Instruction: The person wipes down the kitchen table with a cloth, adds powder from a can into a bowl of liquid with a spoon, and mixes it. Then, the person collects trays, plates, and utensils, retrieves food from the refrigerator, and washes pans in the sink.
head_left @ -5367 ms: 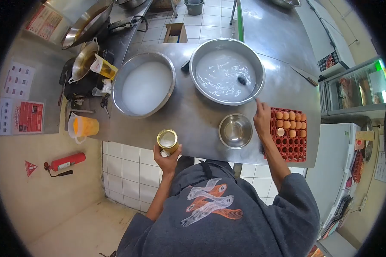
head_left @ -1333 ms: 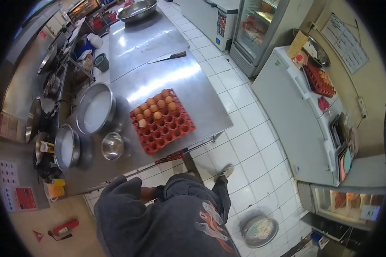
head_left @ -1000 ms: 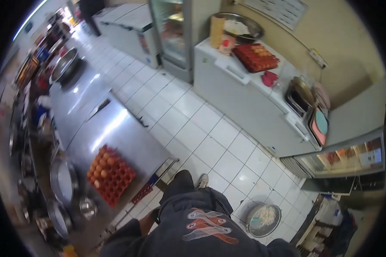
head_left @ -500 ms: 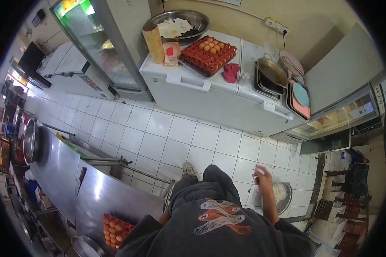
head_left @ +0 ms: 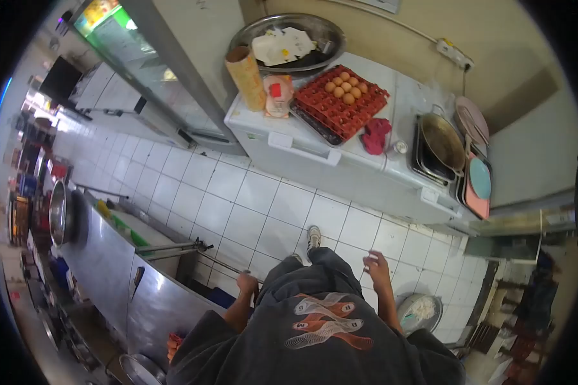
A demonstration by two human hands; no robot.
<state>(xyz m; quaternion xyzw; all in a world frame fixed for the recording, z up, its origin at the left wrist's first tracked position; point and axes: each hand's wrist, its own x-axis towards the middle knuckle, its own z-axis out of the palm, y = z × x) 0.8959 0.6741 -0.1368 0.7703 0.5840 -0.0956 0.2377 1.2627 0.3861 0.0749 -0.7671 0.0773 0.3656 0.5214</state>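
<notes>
My left hand [head_left: 246, 283] hangs low beside the corner of the steel table, its fingers curled and too blurred to tell whether they hold anything. My right hand [head_left: 377, 265] is over the tiled floor, fingers loosely bent and apart, with nothing visible in it. Beyond my hands stands a white chest freezer [head_left: 340, 176]. On it lie red egg trays [head_left: 359, 112] with several brown eggs [head_left: 348, 99], a crumpled red cloth [head_left: 376, 136], a paper-wrapped roll [head_left: 246, 80] and a large metal basin [head_left: 334, 38] holding a white tray.
At the left is the steel table [head_left: 103, 263] with a knife [head_left: 138, 277] and a metal bowl [head_left: 59, 212]. A pot with white contents [head_left: 420, 313] sits on the floor at the right. A pan [head_left: 442, 140] and a blue plate [head_left: 479, 178] are on the freezer's right side.
The view has swung from the table and basins to the freezer. The gold can is no longer visible. Since half a second ago, my left hand has come into view and my right hand has moved slightly left.
</notes>
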